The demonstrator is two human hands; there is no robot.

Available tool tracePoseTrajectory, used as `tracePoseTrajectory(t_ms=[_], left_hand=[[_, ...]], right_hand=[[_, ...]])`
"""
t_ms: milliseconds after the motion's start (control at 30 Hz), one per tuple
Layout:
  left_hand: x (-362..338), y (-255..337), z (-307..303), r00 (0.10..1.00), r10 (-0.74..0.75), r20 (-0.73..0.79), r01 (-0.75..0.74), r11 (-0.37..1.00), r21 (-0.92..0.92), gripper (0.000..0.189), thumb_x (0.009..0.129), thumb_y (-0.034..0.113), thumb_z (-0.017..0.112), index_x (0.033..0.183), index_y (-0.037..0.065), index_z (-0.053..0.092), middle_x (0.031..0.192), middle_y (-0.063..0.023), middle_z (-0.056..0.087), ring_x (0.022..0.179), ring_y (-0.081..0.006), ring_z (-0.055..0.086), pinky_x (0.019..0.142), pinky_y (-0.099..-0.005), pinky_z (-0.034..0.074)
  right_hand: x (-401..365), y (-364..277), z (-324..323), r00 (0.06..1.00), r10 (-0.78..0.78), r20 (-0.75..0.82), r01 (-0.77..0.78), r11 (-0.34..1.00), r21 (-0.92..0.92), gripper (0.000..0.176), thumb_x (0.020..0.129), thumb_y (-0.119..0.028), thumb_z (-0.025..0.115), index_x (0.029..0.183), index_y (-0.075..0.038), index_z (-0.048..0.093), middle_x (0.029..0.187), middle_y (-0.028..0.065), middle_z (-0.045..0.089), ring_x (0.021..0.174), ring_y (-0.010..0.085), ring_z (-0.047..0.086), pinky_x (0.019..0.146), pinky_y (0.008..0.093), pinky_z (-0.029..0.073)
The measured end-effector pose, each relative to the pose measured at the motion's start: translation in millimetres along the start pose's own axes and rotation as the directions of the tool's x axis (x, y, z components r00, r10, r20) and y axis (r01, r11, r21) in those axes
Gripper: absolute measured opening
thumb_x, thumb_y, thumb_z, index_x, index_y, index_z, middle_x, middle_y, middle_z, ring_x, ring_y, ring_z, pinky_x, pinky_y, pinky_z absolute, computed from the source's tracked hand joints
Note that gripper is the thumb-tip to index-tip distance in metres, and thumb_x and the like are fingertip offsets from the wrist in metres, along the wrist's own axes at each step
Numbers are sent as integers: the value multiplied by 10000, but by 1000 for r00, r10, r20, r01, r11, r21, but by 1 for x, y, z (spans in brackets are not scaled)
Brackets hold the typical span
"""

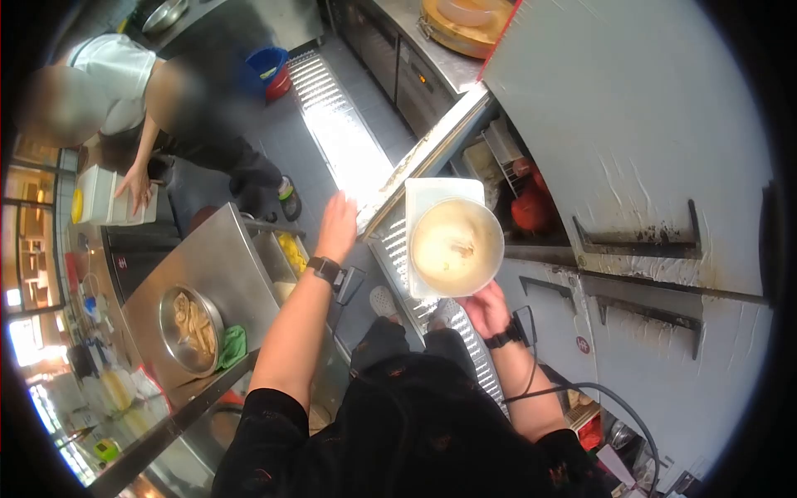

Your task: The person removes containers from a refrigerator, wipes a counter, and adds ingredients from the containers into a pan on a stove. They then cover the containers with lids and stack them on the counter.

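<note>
My right hand [488,310] is closed round the lower edge of a round bowl [457,247] with pale, creamy contents and a small brownish patch in it. Behind or under the bowl shows a white rectangular container [421,192]. At the edge of an open cabinet door [415,166], my left hand [339,224] is raised, its fingers blurred against the bright floor; whether it touches the door cannot be seen.
To the left, a steel counter [166,278] bears a metal bowl [217,315] of light brown food and a green cloth [233,346]. A co-worker [124,83] reaches to a white bin [104,195]. Grey cabinet doors [631,158] stand at right.
</note>
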State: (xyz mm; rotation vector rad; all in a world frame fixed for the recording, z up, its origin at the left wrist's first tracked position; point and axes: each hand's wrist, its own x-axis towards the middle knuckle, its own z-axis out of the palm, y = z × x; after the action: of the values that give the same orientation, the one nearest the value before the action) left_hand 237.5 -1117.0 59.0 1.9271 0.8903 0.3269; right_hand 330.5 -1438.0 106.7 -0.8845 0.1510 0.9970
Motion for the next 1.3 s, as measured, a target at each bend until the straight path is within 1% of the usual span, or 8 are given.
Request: tracePoseTrajectory(t_ms=[167, 267, 400, 567, 900, 1000, 1067, 1300], left_hand=[[-1, -13, 9, 943, -185, 276, 177, 983, 53, 640, 1025, 471, 358, 1342, -62, 516, 1311, -262, 580, 1206, -392, 550, 1064, -414, 387], [1, -28, -1, 610, -274, 743, 627, 740, -243, 800, 960, 678, 408, 1404, 20, 509, 1389, -232, 534, 1315, -307, 490, 1117, -444, 362], [-23, 32, -12, 796, -52, 603, 523, 561, -641, 770, 966, 619, 459, 1487, 61, 355, 1433, -174, 458, 1252, -292, 513, 1043, -518, 421], [-14, 66, -33, 843, -53, 536, 487, 500, -717, 687, 979, 454, 523, 1493, 36, 340, 1471, -194, 429, 1281, -327, 491, 1011, -524, 457], [0, 39, -118, 701, 16, 713, 594, 540, -596, 606, 918, 338, 591, 1422, 31, 454, 1432, -142, 505, 1293, -328, 512, 1016, -590, 441], [4, 39, -132, 761, -37, 648, 583, 479, -656, 603, 869, 340, 668, 1334, -22, 536, 1317, -150, 600, 1202, -285, 583, 1001, -480, 486], [20, -3, -131, 799, -9, 602, 529, 487, -695, 607, 862, 337, 667, 1334, -22, 537, 1304, -142, 610, 1185, -276, 599, 976, -485, 505], [74, -10, -135, 953, -126, 275, 302, 354, -885, 581, 856, 282, 655, 1316, -53, 535, 1299, -141, 616, 1189, -276, 603, 1022, -450, 487]], right_hand=[[-15, -12, -5, 999, -51, 15, 51, 999, -13, 543, 909, -48, 565, 1424, 9, 404, 1397, 165, 513, 1262, 297, 524, 1071, 456, 423], [-23, -16, 3, 998, -54, -22, 54, 999, -4, 538, 877, -10, 560, 1393, 17, 409, 1338, 157, 546, 1217, 268, 554, 1031, 433, 455], [-24, -14, 17, 999, -35, -31, 33, 998, -62, 539, 882, -14, 569, 1390, 33, 397, 1321, 171, 553, 1213, 284, 568, 1038, 439, 471], [-8, -5, 32, 998, 46, 51, -42, 995, -86, 498, 894, -17, 571, 1368, 34, 426, 1287, 148, 578, 1182, 249, 590, 1000, 418, 506], [82, -24, 58, 932, 294, 209, -238, 936, -259, 445, 917, -126, 621, 1313, 32, 495, 1175, 85, 625, 1055, 178, 644, 893, 363, 556], [128, -35, 74, 916, 328, 230, -238, 908, -346, 426, 909, -154, 643, 1264, 45, 514, 1140, 78, 631, 1013, 166, 650, 857, 355, 561], [162, -44, 90, 892, 372, 256, -231, 863, -449, 595, 890, -201, 679, 1356, 89, 449, 1174, 110, 618, 1038, 185, 644, 874, 349, 555], [299, -92, 156, 911, 344, 229, -122, 754, -646, 544, 922, -261, 689, 1351, 12, 494, 1228, 110, 621, 1106, 196, 612, 921, 330, 514]])
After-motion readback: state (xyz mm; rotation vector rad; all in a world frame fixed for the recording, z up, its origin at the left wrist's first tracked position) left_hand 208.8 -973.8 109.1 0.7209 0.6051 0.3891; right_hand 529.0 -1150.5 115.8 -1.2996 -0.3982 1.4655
